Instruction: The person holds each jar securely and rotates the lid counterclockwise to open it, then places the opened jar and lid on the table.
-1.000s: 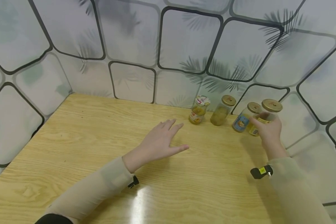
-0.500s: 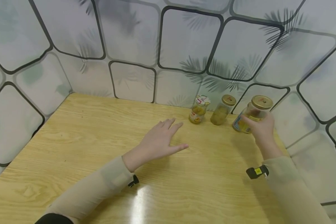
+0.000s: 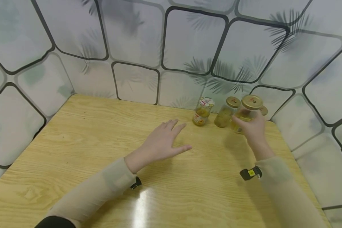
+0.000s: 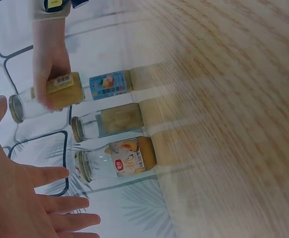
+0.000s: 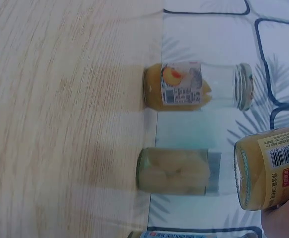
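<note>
My right hand point(image 3: 253, 131) grips a glass jar point(image 3: 252, 102) with a gold lid and yellow label, its fingers and thumb round the body. Both wrist views show this jar raised off the table. Behind it, a blue-labelled jar point(image 4: 108, 84) is mostly hidden in the head view. To the left stands a plain jar point(image 3: 224, 116) with pale contents and a gold lid. Farther left is a jar with a peach label point(image 3: 200, 117) and a patterned white lid. My left hand point(image 3: 161, 141) hovers palm-down over the table, fingers spread, holding nothing.
The jars stand in a row at the back of the wooden table point(image 3: 102, 126), close to the wall point(image 3: 136, 82) patterned with dark outlines and leaves. Another wall section point(image 3: 316, 152) borders the table's right edge. Each wrist wears a small dark device.
My right hand has moved left along the row, carrying the yellow-labelled jar across the front of the blue-labelled one. The left hand has stayed in place.
</note>
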A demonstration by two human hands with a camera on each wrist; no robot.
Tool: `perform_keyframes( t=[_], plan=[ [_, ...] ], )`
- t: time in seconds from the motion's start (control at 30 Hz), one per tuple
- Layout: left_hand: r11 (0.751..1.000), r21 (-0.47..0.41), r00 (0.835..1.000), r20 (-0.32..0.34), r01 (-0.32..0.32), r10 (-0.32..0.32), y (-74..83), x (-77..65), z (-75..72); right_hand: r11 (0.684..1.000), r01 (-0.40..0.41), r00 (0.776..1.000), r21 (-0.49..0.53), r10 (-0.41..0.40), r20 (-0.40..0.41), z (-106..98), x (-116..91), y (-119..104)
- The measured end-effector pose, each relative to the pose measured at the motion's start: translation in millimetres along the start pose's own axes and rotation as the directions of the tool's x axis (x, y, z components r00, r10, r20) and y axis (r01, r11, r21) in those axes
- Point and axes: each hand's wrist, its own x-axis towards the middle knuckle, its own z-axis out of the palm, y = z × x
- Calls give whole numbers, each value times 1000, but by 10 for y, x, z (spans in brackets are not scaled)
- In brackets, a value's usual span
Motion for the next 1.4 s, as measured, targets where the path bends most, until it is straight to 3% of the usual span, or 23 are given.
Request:
perform_keyframes(
  t=[0.53,0.8,0.97,1.13,1.4],
  plan=[
    [1000,12,1000,-11,-6,6,29,38,-51,998,-3,991,62,-5,135,340,-191,-261],
    [999,36,999,-33,-29,30,51,89,-92,994,104,972,9,-104,212,501,-287,-312],
    [997,58,998,-40,-45,48,88,184,-170,992,129,961,-3,-125,248,588,-325,-294],
    [995,59,993,-87,-77,82,138,292,-301,993,112,953,19,-113,281,663,-372,-308],
    [986,64,975,-154,-152,161,166,352,-456,995,84,944,51,-96,317,783,-456,-336]
  ],
)
